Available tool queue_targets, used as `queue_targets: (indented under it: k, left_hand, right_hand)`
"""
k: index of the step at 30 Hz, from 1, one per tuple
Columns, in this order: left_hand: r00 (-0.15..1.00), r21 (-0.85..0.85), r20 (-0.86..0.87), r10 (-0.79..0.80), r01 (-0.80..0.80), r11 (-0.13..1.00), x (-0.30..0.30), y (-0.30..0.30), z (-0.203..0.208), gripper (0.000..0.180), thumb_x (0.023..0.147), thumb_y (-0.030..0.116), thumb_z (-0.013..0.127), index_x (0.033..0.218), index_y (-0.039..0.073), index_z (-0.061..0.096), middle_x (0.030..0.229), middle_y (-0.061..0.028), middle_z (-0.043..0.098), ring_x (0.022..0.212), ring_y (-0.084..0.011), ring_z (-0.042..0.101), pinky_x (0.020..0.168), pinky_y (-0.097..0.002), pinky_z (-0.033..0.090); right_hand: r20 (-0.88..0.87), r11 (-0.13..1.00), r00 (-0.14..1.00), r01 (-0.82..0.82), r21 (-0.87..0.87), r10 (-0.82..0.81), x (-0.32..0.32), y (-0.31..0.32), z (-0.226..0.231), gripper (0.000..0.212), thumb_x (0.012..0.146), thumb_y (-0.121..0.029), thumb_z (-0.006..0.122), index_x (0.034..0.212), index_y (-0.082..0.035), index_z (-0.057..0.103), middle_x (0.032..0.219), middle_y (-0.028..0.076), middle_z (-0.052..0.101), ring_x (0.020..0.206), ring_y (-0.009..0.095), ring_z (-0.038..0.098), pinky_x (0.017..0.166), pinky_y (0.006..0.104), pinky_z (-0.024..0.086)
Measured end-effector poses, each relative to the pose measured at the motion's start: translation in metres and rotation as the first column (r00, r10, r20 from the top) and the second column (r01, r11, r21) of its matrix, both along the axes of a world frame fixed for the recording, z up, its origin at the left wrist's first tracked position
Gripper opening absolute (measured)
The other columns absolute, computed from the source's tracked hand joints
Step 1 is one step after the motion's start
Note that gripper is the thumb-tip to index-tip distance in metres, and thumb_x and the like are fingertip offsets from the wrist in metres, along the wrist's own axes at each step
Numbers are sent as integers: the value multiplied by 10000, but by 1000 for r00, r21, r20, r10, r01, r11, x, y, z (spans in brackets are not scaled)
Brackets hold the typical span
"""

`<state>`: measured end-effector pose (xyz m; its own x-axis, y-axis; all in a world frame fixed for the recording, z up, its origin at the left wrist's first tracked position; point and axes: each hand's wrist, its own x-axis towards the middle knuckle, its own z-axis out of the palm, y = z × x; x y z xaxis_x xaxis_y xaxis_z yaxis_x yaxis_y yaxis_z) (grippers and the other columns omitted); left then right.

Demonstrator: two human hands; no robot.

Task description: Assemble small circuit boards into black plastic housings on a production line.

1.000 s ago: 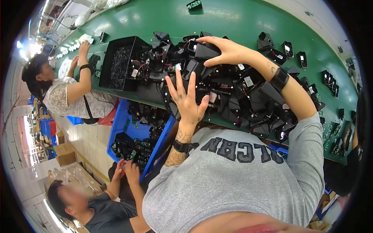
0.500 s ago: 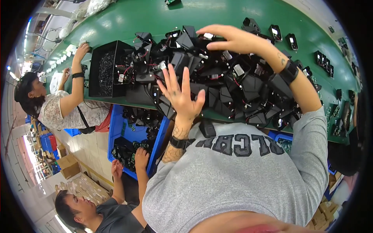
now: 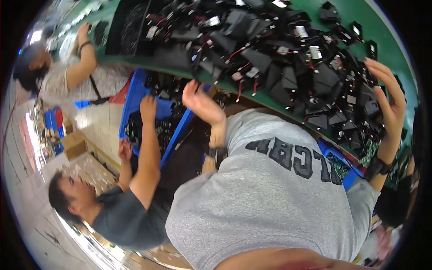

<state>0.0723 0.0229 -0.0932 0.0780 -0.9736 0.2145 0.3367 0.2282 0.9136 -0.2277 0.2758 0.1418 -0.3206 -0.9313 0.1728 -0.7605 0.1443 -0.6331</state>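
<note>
A wide heap of black plastic housings [image 3: 326, 78] with red wires, white connectors and silvery metal parts covers the green table [image 3: 387, 27]. My right hand [image 3: 390, 96] reaches over the heap's right end, thumb and fingers apart with nothing between them. Close to the table's front edge, my left hand [image 3: 204, 105] hovers in the air above the gap beside the blue crate. Its fingers are loosely bent and a little blurred; no object shows in it. Dark bands circle both my wrists.
A blue crate [image 3: 130, 105] of dark parts and green boards stands left, where a seated co-worker's hand [image 3: 147, 108] reaches in. Another person [image 3: 74, 74] works at the table's far left, by a black tray [image 3: 128, 27]. A blue bin [image 3: 348, 180] sits under the table's right side.
My view has turned and shifted. My right hand has moved from the heap's far middle to its right end; my left hand has drawn back from the heap to the table edge. The seated co-worker's arm reaches farther in.
</note>
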Motion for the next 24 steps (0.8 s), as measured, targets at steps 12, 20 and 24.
queue_targets:
  k: [12,20,24]
  left_hand:
    - [900,462,-240,-364,436,773,23,-22,-90,324,982,286,443,979,16,620,838,-27,643,695,-129,586,633,-257,469]
    - [863,350,190,-469,387,853,87,-77,-54,378,970,311,442,1042,0,646,800,-55,652,723,-139,631,602,-226,443]
    - [855,368,130,-502,429,825,88,-86,-54,334,971,270,460,1050,1,642,830,-61,658,739,-150,638,641,-245,480]
  right_hand:
    - [-82,996,993,91,19,-90,31,60,5,268,930,-59,497,1146,67,596,1179,156,619,1151,261,553,1030,355,359]
    - [-47,955,954,295,-8,-295,14,83,9,313,981,-56,439,1246,68,550,1225,155,607,1165,210,553,1039,306,366]
    - [-39,952,951,307,-7,-307,0,76,12,311,986,-61,432,1244,70,548,1225,157,607,1162,215,558,1038,315,376]
